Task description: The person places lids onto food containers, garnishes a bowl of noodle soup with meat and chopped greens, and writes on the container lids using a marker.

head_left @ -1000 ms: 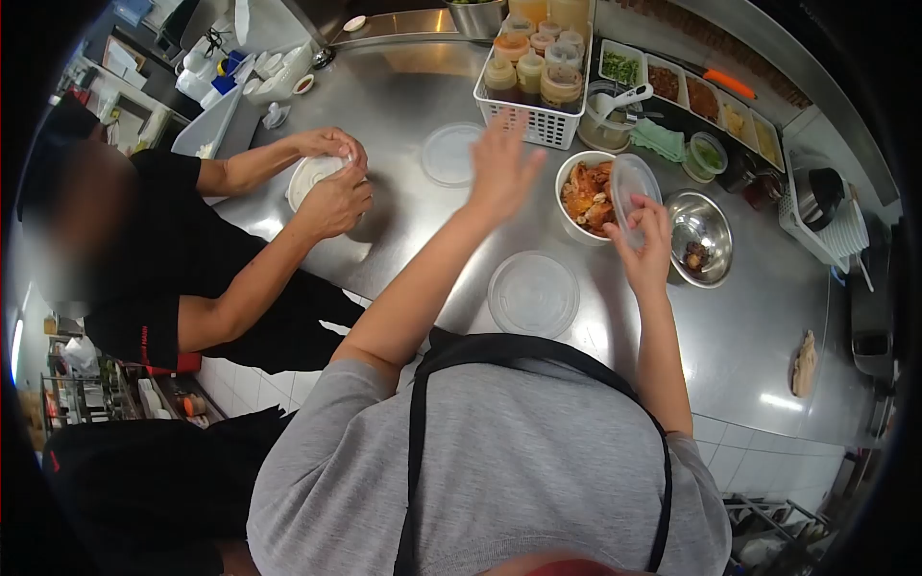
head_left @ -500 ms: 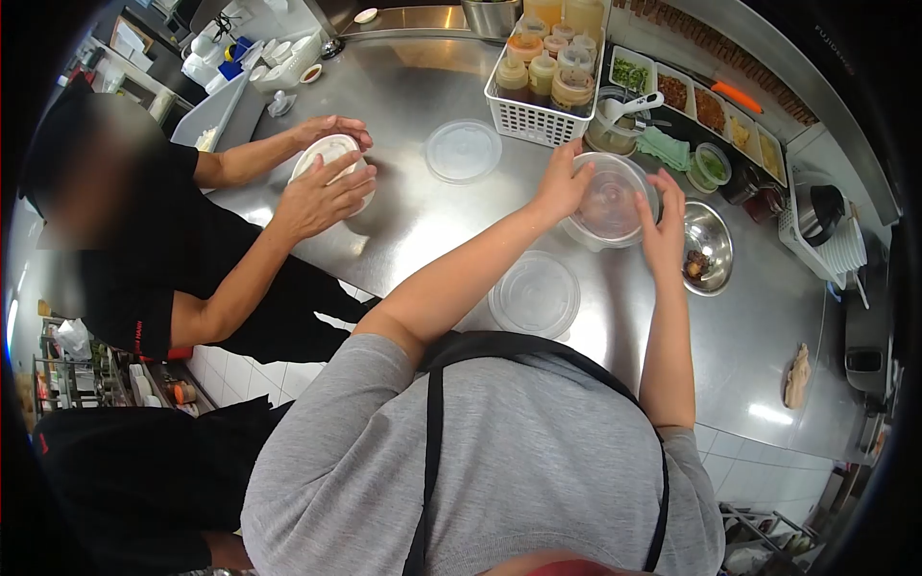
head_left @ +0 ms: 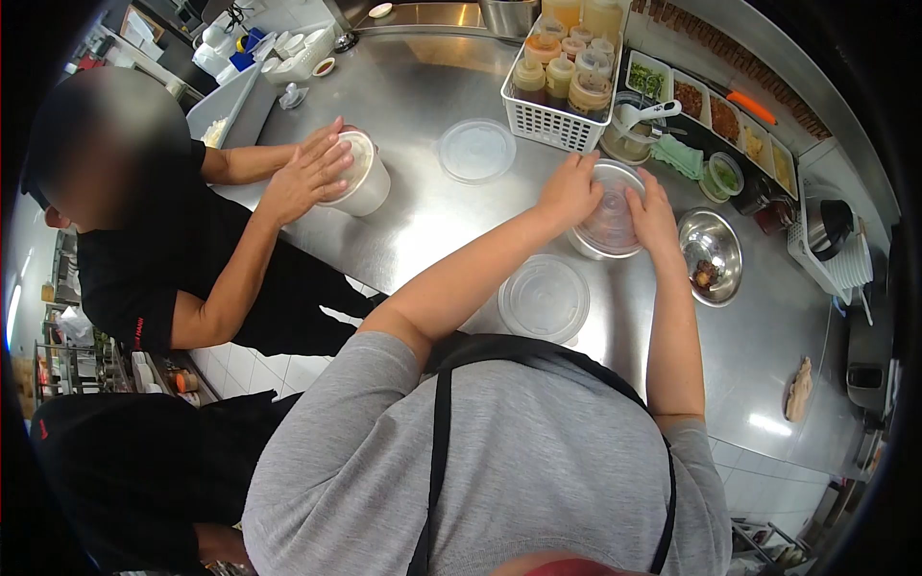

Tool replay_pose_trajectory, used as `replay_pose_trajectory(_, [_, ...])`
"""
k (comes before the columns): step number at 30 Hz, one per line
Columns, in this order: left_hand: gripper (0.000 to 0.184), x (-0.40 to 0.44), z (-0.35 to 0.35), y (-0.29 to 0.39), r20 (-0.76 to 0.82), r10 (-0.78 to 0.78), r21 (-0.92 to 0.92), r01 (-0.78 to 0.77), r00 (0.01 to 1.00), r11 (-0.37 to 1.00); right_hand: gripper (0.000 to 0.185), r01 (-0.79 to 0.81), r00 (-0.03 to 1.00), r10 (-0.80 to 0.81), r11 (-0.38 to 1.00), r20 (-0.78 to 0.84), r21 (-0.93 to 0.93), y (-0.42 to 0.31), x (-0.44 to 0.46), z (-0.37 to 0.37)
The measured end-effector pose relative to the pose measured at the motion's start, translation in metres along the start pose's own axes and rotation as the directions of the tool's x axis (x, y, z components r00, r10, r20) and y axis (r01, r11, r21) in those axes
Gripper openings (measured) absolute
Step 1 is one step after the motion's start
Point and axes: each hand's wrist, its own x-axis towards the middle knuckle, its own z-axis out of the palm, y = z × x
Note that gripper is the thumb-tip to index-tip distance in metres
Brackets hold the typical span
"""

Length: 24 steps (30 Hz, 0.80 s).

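Observation:
A round, clear plastic lid (head_left: pixel 611 213) lies over a round container (head_left: pixel 603 252) on the steel counter in front of me. Only the container's near side shows below the lid, so its contents are hard to make out. My left hand (head_left: pixel 570 195) grips the lid's left edge, fingers pointing away from me. On the opposite side, my right hand (head_left: pixel 655 217) curls over the right edge. Close by on the right stands a metal bowl (head_left: pixel 722 230) with a few brown pieces inside. Another clear lid (head_left: pixel 544 299) lies flat below my left wrist.
A co-worker's hands (head_left: pixel 312 178) press on a white tub (head_left: pixel 370 192) at the left. A third lid (head_left: pixel 477 151) lies further back. Behind my hands are a white basket (head_left: pixel 552 127) of sauce bottles, a green cloth (head_left: pixel 678 156) and trays of toppings (head_left: pixel 722 125).
My hands have drawn closer together around the lid, which now sits lower over the container. The co-worker's tub is tilted differently, and one hand lies flat across its top.

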Motion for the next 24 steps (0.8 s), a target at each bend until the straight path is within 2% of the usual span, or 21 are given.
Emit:
replay_pose_trajectory(2, [0.049,-0.001,0.001,-0.001,0.036,0.005,0.036,-0.006,0.999,0.999,0.045,0.002,1.0,-0.002,1.0,0.009,0.008,-0.001,-0.001,-0.001])
replay_pose_trajectory(4, [0.051,-0.004,0.002,-0.007,0.0,0.094,-0.064,-0.094,0.996,0.994,0.044,0.007,1.0,-0.008,1.0,0.024,0.018,-0.002,-0.006,-0.004])
replay_pose_trajectory(6, [0.051,-0.008,0.004,-0.009,-0.025,0.125,-0.085,-0.127,0.992,0.988,0.045,0.133,0.989,-0.131,0.991,-0.064,0.025,0.0,-0.014,-0.008])
replay_pose_trajectory(7, [0.052,-0.009,0.003,-0.008,-0.047,0.164,-0.109,-0.168,0.985,0.98,0.045,0.138,0.989,-0.136,0.99,-0.058,0.03,-0.001,-0.016,-0.01])
replay_pose_trajectory(11, [0.054,-0.019,0.004,-0.006,-0.054,0.126,-0.136,-0.133,0.991,0.982,0.045,0.047,0.999,-0.046,0.994,-0.009,0.096,-0.01,-0.024,-0.013])
replay_pose_trajectory(13, [0.055,-0.024,0.006,-0.005,-0.132,0.106,-0.221,-0.134,0.985,0.966,0.043,0.056,0.996,-0.044,0.986,-0.08,0.158,-0.008,-0.027,-0.006])
replay_pose_trajectory(14, [0.055,-0.028,0.007,-0.005,-0.132,0.103,-0.221,-0.13,0.986,0.967,0.043,0.055,0.996,-0.043,0.986,-0.077,0.159,-0.01,-0.03,-0.002])
replay_pose_trajectory(16, [0.055,-0.033,0.005,-0.001,-0.215,0.089,-0.251,-0.143,0.973,0.957,0.042,0.148,0.966,-0.123,0.984,-0.226,0.098,-0.015,-0.036,0.005])
replay_pose_trajectory(17, [0.055,-0.034,0.005,-0.003,-0.215,0.085,-0.251,-0.139,0.973,0.958,0.042,0.147,0.967,-0.122,0.984,-0.222,0.099,-0.015,-0.037,0.006])
replay_pose_trajectory(19, [0.051,-0.035,0.008,-0.007,-0.246,0.008,-0.345,-0.095,0.969,0.934,0.039,0.167,0.943,-0.126,0.979,-0.308,0.112,-0.015,-0.039,0.008])
replay_pose_trajectory(23, [0.044,-0.035,0.017,-0.013,-0.312,0.024,-0.366,-0.143,0.95,0.919,0.035,0.125,0.942,-0.074,0.982,-0.327,0.139,-0.001,-0.036,0.009])
replay_pose_trajectory(24, [0.042,-0.032,0.018,-0.015,-0.33,0.017,-0.383,-0.151,0.944,0.911,0.033,0.143,0.936,-0.069,0.971,-0.344,0.193,0.003,-0.031,0.012])
